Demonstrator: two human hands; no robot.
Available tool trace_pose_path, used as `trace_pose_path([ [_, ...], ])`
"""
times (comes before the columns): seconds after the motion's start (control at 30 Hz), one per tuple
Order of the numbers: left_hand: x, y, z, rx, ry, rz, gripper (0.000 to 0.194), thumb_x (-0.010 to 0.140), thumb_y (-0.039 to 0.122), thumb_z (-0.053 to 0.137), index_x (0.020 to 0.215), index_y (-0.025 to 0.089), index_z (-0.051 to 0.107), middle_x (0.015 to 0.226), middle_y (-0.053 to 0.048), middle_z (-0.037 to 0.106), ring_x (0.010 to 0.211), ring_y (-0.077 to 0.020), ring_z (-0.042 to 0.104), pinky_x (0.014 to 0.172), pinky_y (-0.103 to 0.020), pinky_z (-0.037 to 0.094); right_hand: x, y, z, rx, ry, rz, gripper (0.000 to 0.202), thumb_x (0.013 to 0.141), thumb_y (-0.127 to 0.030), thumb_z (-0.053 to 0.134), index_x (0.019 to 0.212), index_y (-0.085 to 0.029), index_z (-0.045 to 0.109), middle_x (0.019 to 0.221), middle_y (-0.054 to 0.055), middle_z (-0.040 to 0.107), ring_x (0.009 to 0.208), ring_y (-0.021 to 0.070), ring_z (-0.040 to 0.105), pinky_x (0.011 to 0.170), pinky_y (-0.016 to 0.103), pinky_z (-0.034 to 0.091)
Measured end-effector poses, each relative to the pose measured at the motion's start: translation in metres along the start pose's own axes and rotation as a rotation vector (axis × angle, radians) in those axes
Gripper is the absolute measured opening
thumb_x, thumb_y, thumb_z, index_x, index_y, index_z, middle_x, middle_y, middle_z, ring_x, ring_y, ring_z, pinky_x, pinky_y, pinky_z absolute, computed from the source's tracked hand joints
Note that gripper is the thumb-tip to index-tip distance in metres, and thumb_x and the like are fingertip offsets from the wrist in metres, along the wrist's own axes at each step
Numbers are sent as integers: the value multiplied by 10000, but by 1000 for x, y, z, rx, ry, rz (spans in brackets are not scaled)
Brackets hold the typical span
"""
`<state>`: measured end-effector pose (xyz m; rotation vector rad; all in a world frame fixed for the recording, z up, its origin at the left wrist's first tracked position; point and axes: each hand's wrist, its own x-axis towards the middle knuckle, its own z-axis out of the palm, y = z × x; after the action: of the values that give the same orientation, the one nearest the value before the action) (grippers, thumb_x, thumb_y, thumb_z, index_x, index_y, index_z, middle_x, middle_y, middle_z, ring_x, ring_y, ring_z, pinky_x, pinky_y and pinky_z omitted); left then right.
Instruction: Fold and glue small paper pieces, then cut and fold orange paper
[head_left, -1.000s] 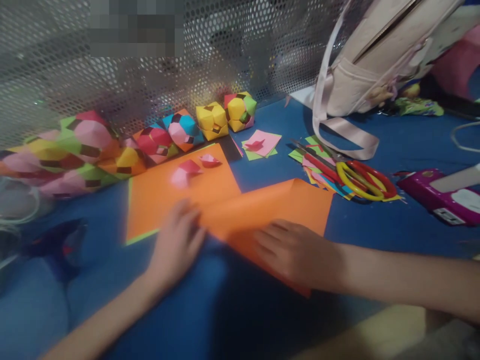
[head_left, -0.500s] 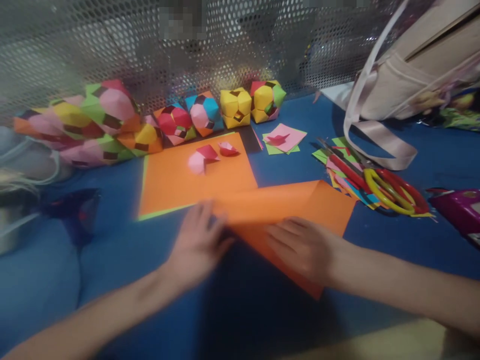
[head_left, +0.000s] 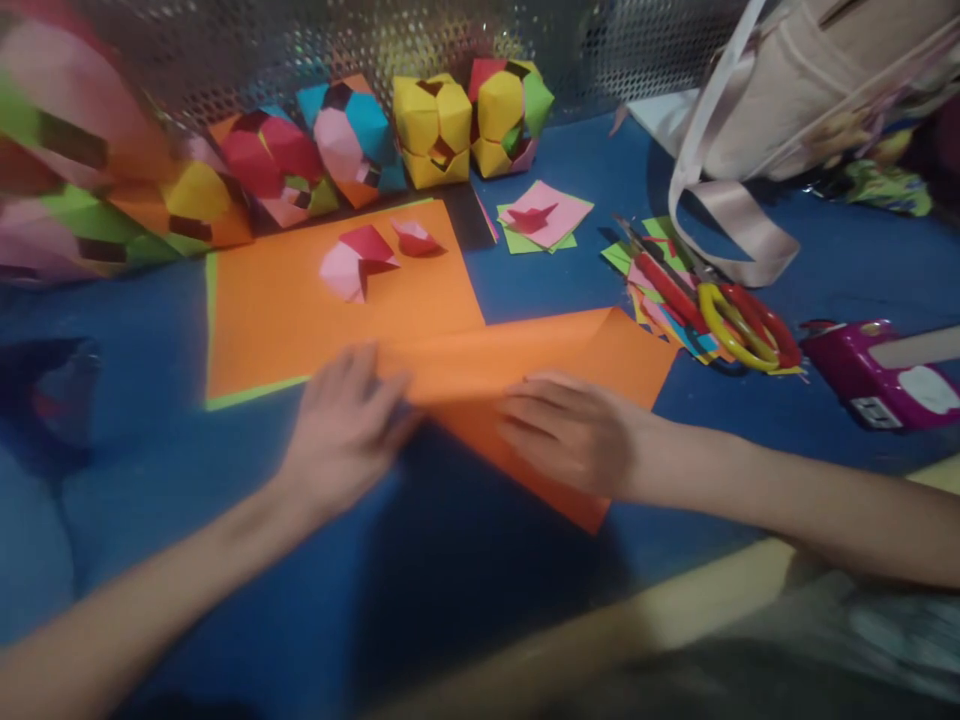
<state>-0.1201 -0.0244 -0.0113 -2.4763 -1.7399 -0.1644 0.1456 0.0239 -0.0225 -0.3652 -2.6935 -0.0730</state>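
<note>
A large sheet of orange paper (head_left: pixel 555 350) lies at an angle in front of me, its upper part bent over in a soft fold. At the sheet's left end, my left hand (head_left: pixel 341 425) has its thumb and fingers closed around the corner, slightly blurred. My right hand (head_left: pixel 562 435) rests palm down on the sheet's middle, fingers extended side by side and touching the paper. Beyond my left hand lies a flat stack of orange sheets (head_left: pixel 262 320), green showing at its edge. On that stack sit a pink folded paper piece (head_left: pixel 345 268) and a smaller pink one (head_left: pixel 416 238).
Several folded paper balls, including a yellow one (head_left: pixel 433 130), line the back by a perforated metal panel (head_left: pixel 300 50). Pink and green squares (head_left: pixel 566 215) lie in front. Rightward are scissors (head_left: pixel 739 325) on paper scraps, a purple device (head_left: pixel 862 375) and a pale bag (head_left: pixel 795 110).
The view has shifted right and down, so everything appears farther left and higher. My hands keep about the same places on the orange sheet.
</note>
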Motion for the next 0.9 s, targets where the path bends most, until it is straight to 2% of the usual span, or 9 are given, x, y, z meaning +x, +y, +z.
trace_pose_path([
  [0.33,1,-3,3,-35,2,-24,369,930,382,431,1179,151,577,1396,-226,457,1302,-417,414,993,-578,389,8,0,-14,-45,31,-75,253,915,-78,440,813,-119,668,893,81,706,790,167,602,755,319,447],
  [0.77,3,-4,2,-18,-11,-13,399,932,424,396,1166,162,585,1380,-209,473,1283,-419,433,981,-574,396,5,-3,-15,-86,0,-71,229,909,-107,457,897,-84,684,996,120,716,889,200,625,804,332,454],
  [0.9,9,-1,-1,28,15,7,331,932,392,409,1062,171,618,1290,-188,528,1173,-371,520,929,-533,438,7,-3,-15,-77,-7,-73,198,898,-99,486,860,-93,680,944,110,708,866,192,605,768,320,434],
])
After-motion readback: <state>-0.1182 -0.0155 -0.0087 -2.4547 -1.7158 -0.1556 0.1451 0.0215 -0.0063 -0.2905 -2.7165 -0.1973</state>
